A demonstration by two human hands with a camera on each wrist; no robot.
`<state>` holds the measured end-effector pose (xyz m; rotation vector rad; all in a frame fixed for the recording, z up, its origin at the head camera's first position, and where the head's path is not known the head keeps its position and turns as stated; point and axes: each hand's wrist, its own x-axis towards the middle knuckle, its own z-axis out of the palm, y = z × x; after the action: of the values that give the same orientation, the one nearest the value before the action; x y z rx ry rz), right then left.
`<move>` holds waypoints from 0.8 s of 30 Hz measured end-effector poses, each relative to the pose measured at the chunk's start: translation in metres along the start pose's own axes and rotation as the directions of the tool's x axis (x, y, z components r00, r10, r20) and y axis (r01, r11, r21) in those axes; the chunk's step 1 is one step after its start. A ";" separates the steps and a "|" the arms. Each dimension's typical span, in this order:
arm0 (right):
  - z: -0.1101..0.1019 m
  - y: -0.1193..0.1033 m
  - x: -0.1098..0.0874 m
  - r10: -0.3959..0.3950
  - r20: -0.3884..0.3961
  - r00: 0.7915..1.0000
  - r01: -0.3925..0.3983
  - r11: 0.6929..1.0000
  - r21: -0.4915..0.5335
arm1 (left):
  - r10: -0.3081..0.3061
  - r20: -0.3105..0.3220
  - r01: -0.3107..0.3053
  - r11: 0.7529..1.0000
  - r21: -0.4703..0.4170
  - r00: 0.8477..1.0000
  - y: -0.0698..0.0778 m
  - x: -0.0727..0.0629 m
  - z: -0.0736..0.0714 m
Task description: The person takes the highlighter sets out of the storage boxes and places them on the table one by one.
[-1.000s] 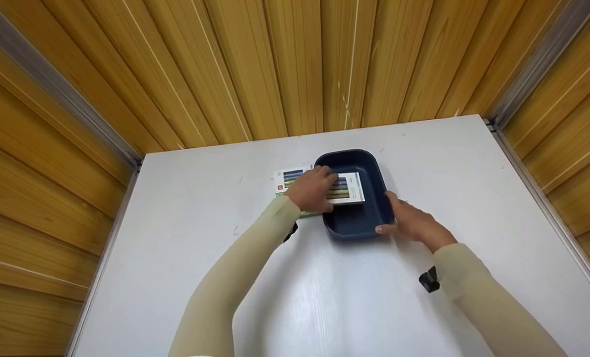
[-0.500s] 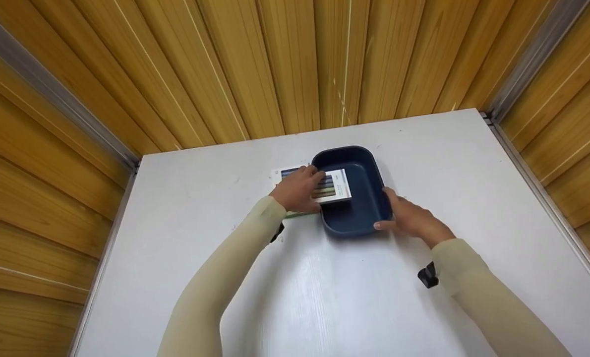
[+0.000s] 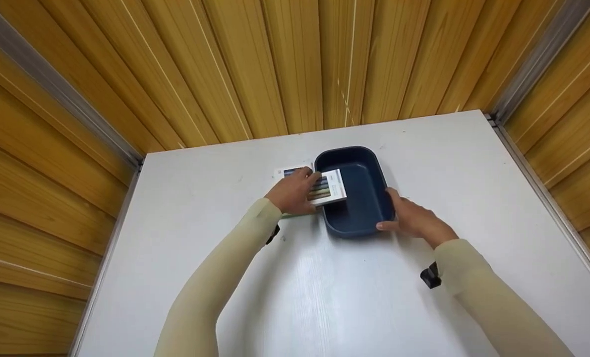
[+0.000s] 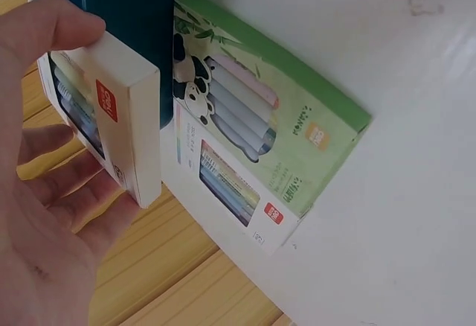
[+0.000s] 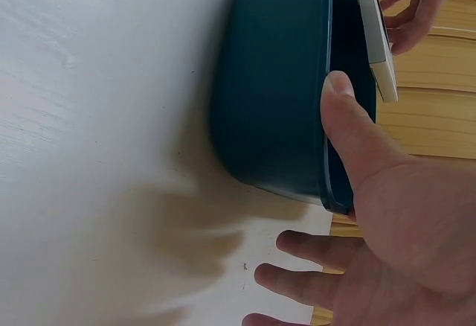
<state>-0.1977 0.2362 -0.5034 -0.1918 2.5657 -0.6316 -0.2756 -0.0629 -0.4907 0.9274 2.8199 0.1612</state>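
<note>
My left hand (image 3: 291, 192) holds a white box of pens (image 4: 119, 110) between thumb and fingers. One end of this box reaches over the left rim of a dark blue plastic bin (image 3: 364, 198). At the bin's near right corner is my right hand (image 3: 414, 218), gripping it with the thumb on the rim; several of its fingers spread apart below the rim in the right wrist view. Flat on the table, left of the bin, lie a green pen box with pandas (image 4: 297, 125) and a second white pen box (image 4: 230, 188), mostly covered by my left hand in the head view.
The white table (image 3: 176, 223) ends at a yellow wood-patterned wall (image 3: 295, 64) at the back. Similar panels with grey metal trim rise on the left and right. The bin's wall (image 5: 275, 80) stands well above the table surface.
My left hand has drawn the held white box leftward, from well over the bin to its left rim. The right hand stays at the bin, which has hardly moved.
</note>
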 end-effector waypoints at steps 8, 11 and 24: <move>0.001 0.004 0.001 0.006 0.009 1.000 -0.006 1.000 0.004 | -0.019 0.017 0.019 0.999 -0.043 1.000 -0.001 -0.003 0.003; 0.002 0.005 0.001 0.016 0.015 1.000 -0.016 1.000 0.001 | -0.027 0.021 0.028 0.998 -0.058 0.999 -0.004 -0.005 0.005; 0.001 0.001 0.003 0.016 0.033 0.999 -0.014 0.999 -0.046 | -0.057 0.018 0.058 0.995 -0.078 0.998 -0.015 -0.018 0.012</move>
<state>-0.2000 0.2356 -0.5056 -0.1963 2.5487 -0.5603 -0.2676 -0.0846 -0.5026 0.8265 2.8001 0.2545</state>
